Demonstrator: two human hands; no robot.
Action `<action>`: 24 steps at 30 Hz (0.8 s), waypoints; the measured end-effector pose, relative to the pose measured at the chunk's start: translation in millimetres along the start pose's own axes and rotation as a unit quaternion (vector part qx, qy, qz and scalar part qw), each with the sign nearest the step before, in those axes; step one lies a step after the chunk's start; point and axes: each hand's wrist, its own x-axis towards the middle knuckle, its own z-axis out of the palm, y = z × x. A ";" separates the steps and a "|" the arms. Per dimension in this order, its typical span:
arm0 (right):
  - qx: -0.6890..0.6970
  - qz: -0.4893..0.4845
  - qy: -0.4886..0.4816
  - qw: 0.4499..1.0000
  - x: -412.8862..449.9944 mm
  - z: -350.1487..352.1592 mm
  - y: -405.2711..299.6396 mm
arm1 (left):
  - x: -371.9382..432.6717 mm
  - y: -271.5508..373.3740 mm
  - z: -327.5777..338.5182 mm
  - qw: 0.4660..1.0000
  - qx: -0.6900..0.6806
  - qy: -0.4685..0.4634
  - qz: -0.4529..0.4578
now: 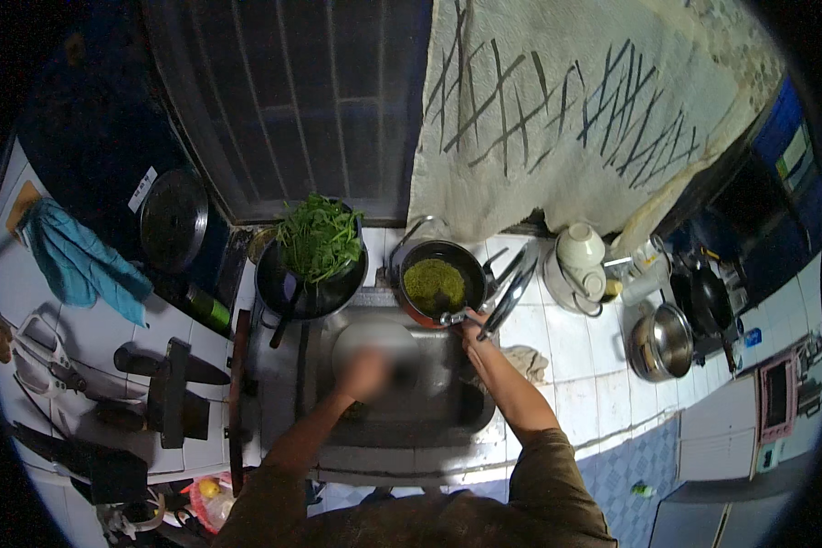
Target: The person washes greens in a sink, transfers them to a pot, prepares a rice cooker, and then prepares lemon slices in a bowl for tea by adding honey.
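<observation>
My left hand (366,373) is over the stainless steel sink (445,383), at a round pale thing, perhaps a bowl or plate (377,335); blur there hides its fingers and whether it grips. My right hand (472,325) is at the sink's back right corner, beside the faucet spout (452,318) and the lower end of an upright, tilted glass lid (510,291). Its fingers are partly hidden, so its grip cannot be told. Just behind the spout stands a dark pot (479,277) with small green grains, perhaps mung beans (435,284), in it.
A dark pan (267,288) with leafy greens (320,236) stands behind the sink's left side. Stacked white bowls (581,246), a steel pot (668,342) and a crumpled cloth (524,363) are on the right. Knives (205,370), scissors (41,356) and a blue towel (85,253) lie left.
</observation>
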 end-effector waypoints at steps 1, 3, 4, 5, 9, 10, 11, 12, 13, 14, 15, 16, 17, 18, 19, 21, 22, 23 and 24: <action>0.003 -0.002 0.015 1.000 7.6 -24.5 16.0 | 0.8 -0.9 3.1 0.992 0.121 0.012 0.030; -0.401 -0.184 0.128 0.888 2.7 -62.0 35.2 | 6.7 -10.0 14.6 0.988 -0.130 -0.047 -0.075; -0.472 0.047 0.177 0.862 -31.5 -22.0 26.5 | -17.8 -20.4 5.2 0.963 -0.226 -0.026 -0.145; -0.470 0.055 0.193 0.860 -59.7 -20.9 9.2 | -12.0 8.8 -13.7 0.942 -0.300 0.031 -0.144; -0.366 0.030 0.163 0.916 -118.9 -60.9 -3.6 | -8.4 63.0 -44.3 0.772 -0.561 -0.051 -0.295; -0.354 0.029 0.141 0.924 -140.1 -65.0 -14.2 | -4.6 80.0 -59.7 0.705 -0.621 -0.095 -0.329; -0.341 0.030 0.118 0.932 -163.8 -69.8 -20.9 | -11.3 84.4 -67.8 0.608 -0.699 -0.146 -0.346; -0.380 0.024 0.081 0.921 -181.7 -61.6 -22.6 | -38.6 35.9 -40.3 0.316 -0.904 -0.264 -0.115; -0.395 0.045 0.081 0.914 -206.0 -65.3 -44.6 | -22.7 78.3 -56.1 0.482 -0.816 -0.204 -0.244; -0.397 0.058 0.108 0.910 -219.1 -83.3 -47.7 | -12.9 128.1 -73.2 0.624 -0.678 -0.189 -0.340; -0.398 0.065 0.120 0.907 -235.4 -89.0 -54.7 | -14.4 169.9 -98.9 0.693 -0.574 -0.185 -0.395; -0.452 0.107 0.114 0.878 -267.4 -60.6 -91.2 | -21.9 203.5 -123.0 0.730 -0.489 -0.184 -0.440; -0.416 0.074 0.110 0.900 -267.0 -106.2 -70.8 | -28.5 207.7 -105.5 0.706 -0.533 -0.200 -0.421; -0.440 0.090 0.116 0.886 -284.7 -112.0 -84.0 | -35.6 219.5 -101.2 0.699 -0.555 -0.202 -0.402; -0.463 0.104 0.117 0.872 -302.2 -110.8 -99.5 | -42.5 228.5 -96.1 0.698 -0.564 -0.210 -0.389; -0.489 0.097 0.092 0.862 -321.0 -134.7 -109.8 | -55.1 241.1 -79.0 0.704 -0.578 -0.233 -0.342; -0.542 0.099 0.110 0.828 -338.6 -125.5 -132.1 | -57.0 250.0 -70.2 0.707 -0.577 -0.247 -0.325; -0.550 0.084 0.095 0.825 -344.4 -136.4 -137.8 | -58.0 260.1 -61.5 0.711 -0.576 -0.261 -0.307; -0.557 0.073 0.096 0.822 -352.0 -148.6 -146.7 | -54.0 277.2 -56.4 0.684 -0.584 -0.285 -0.332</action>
